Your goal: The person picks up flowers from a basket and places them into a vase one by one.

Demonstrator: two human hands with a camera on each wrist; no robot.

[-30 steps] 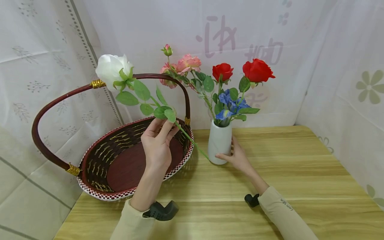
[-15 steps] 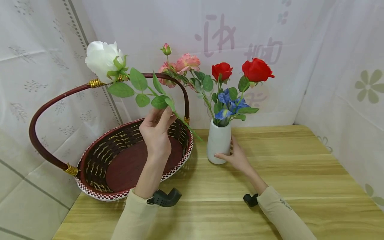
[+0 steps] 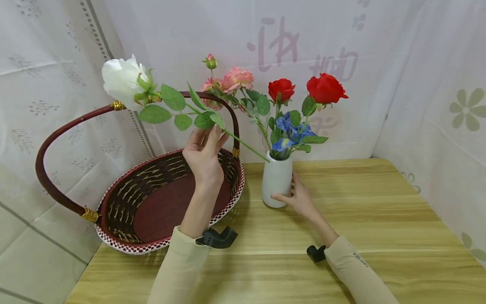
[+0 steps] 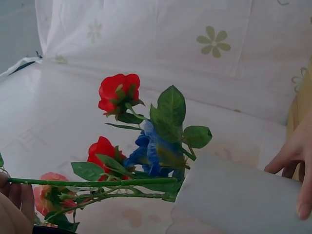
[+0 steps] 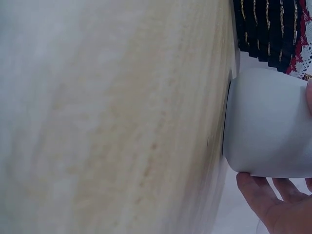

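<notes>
My left hand (image 3: 205,162) pinches the green stem of a white rose (image 3: 123,82) above the basket. The bloom points to the upper left, and the stem slants down to the right. In the left wrist view the bare stem (image 4: 97,184) ends close to the mouth of a white vase (image 3: 276,181); whether it touches the rim I cannot tell. My right hand (image 3: 301,200) grips the vase low on its right side, thumb in front. Standing in the vase are red roses (image 3: 281,90), a blue flower (image 3: 292,131) and a spray of pink flowers (image 3: 237,79).
A dark woven basket (image 3: 168,241) with a tall arched handle (image 3: 57,139) stands on the left, partly behind my left forearm. Both it and the vase rest on a wooden table (image 3: 360,219). Patterned white cloth (image 3: 429,105) hangs behind and at the sides.
My left hand has risen and shifted slightly right. The white rose has moved left and its stem lies flatter, its lower end now up at the vase's rim. The right hand stays put.
</notes>
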